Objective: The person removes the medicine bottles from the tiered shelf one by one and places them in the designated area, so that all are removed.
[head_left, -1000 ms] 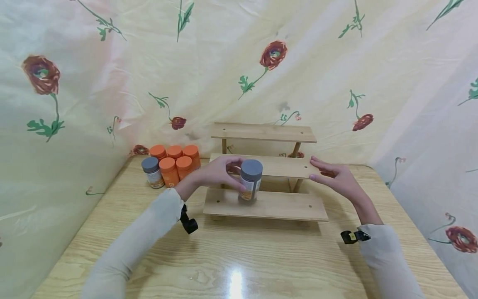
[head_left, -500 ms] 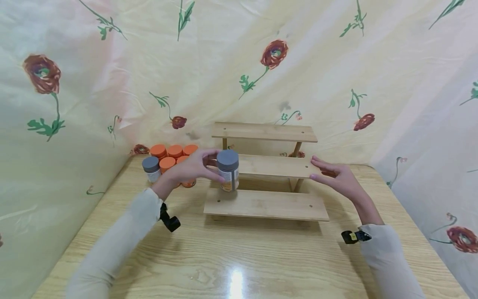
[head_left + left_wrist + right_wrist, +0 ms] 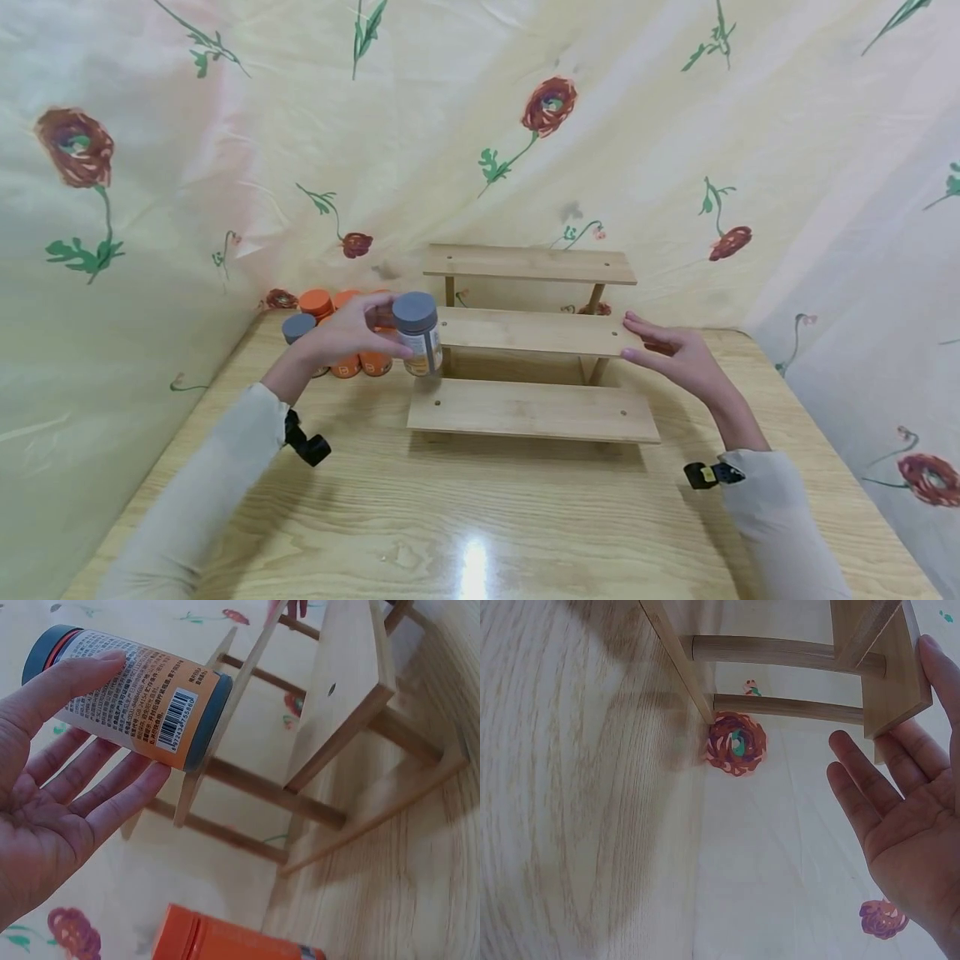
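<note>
My left hand (image 3: pixel 343 335) grips a jar with a grey lid (image 3: pixel 422 337) between thumb and fingers. The jar is off its support, just left of the middle board of a three-tier wooden shelf (image 3: pixel 532 333). In the left wrist view the jar (image 3: pixel 146 701) shows a white and orange label with a barcode. My right hand (image 3: pixel 675 357) holds the right end of the middle board, thumb at the front edge and fingers at the back. The right wrist view shows some fingers (image 3: pixel 866 784) stretched out below the board end (image 3: pixel 900 690).
Several orange jars (image 3: pixel 315 302) and another grey-lidded jar (image 3: pixel 298 325) stand on the wooden table (image 3: pixel 450 517) at the left, partly behind my left hand. Flowered cloth (image 3: pixel 420 125) hangs behind and along both sides.
My left hand has carried the grey-lidded jar up off the lowest board and leftward, past the shelf's left end toward the other jars. My right hand has stayed in place.
</note>
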The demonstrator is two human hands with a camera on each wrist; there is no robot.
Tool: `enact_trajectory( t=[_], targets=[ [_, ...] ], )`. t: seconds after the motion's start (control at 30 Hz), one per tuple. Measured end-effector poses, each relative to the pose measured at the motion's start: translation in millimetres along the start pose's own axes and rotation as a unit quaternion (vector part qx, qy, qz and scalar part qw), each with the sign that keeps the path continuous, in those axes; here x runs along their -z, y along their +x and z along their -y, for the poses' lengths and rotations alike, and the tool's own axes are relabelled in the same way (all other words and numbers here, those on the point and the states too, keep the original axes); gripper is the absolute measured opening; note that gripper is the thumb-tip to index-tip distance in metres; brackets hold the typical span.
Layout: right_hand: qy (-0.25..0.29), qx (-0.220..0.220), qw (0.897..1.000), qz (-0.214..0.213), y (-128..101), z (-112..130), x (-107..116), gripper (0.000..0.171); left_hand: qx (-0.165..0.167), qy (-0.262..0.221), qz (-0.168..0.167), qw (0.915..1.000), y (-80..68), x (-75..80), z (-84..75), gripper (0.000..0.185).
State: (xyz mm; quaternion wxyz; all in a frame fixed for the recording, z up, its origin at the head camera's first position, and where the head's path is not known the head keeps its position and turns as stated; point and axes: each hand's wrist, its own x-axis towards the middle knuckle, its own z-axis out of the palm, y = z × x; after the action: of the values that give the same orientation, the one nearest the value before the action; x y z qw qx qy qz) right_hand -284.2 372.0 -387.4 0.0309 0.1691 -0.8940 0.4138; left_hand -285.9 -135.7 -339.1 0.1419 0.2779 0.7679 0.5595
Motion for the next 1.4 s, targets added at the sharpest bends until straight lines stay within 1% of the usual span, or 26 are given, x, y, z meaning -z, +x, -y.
enact_trajectory(
  t=[0.13,0.23,0.37,0.5,0.6,0.73,0.93,1.03,1.2,1.4],
  targets=[
    [0.008,0.002,1.000,0.003,-0.5,1.9,0.2,0.053,0.005,-0.001,-0.015,0.9999,-5.0,7.0,5.4,0.065],
    [0.012,0.003,1.000,0.005,-0.2,2.3,-0.1,0.052,0.009,-0.007,-0.022,0.9997,-8.3,10.9,8.6,0.068],
    [0.003,0.000,1.000,0.003,0.7,1.2,-0.2,0.051,0.017,-0.010,-0.029,0.9994,-13.4,14.3,12.5,0.070],
    [-0.007,-0.003,1.000,0.004,0.6,0.1,0.1,0.053,0.027,-0.015,-0.034,0.9989,-19.2,16.9,17.9,0.068],
    [-0.007,-0.003,1.000,0.005,-0.3,-0.1,0.0,0.055,0.041,-0.011,-0.040,0.9983,-24.0,18.4,22.2,0.067],
    [-0.001,0.000,1.000,0.004,-0.1,1.2,-0.4,0.053,0.049,0.001,-0.051,0.9975,-29.1,20.7,25.7,0.070],
    [-0.005,-0.007,1.000,0.004,0.5,2.0,0.1,0.054,0.059,0.006,-0.054,0.9968,-31.4,22.4,28.6,0.069],
    [-0.006,-0.012,1.000,0.001,0.0,1.0,-0.2,0.054,0.060,0.007,-0.053,0.9968,-32.1,22.9,32.7,0.067],
    [-0.002,-0.004,1.000,0.001,0.1,1.6,0.4,0.051,0.068,0.000,-0.057,0.9960,-35.6,22.7,36.6,0.068],
    [-0.003,-0.006,1.000,0.003,0.3,-0.2,0.2,0.054,0.080,0.018,-0.066,0.9944,-37.0,23.3,39.5,0.068]
  ],
)
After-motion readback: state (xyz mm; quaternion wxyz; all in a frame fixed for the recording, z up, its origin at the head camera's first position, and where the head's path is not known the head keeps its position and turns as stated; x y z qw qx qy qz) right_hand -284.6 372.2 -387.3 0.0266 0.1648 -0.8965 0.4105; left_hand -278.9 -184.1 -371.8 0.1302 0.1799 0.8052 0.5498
